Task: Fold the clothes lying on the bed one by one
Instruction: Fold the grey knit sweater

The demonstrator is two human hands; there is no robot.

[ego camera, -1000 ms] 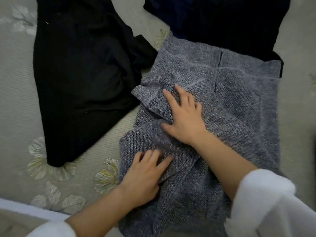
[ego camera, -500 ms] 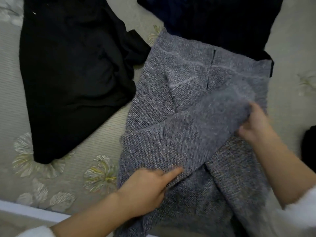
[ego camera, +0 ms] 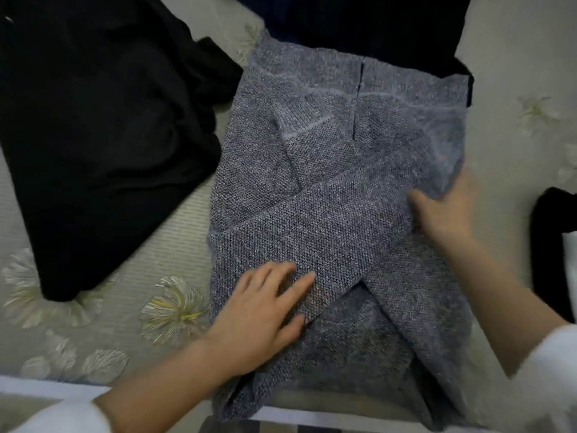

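My left hand (ego camera: pixel 265 310), spread flat, pins the crossed sleeve (ego camera: pixel 327 220) of the grey sweater (ego camera: pixel 327 126) at the bed's (ego camera: pixel 175 232) near edge; my right hand (ego camera: pixel 443 210) pinches its shoulder end, which I should draw taut.

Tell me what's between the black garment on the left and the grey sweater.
A bare strip of pale flowered bedcover, narrowing upward until black garment and grey sweater nearly meet, in the head view.
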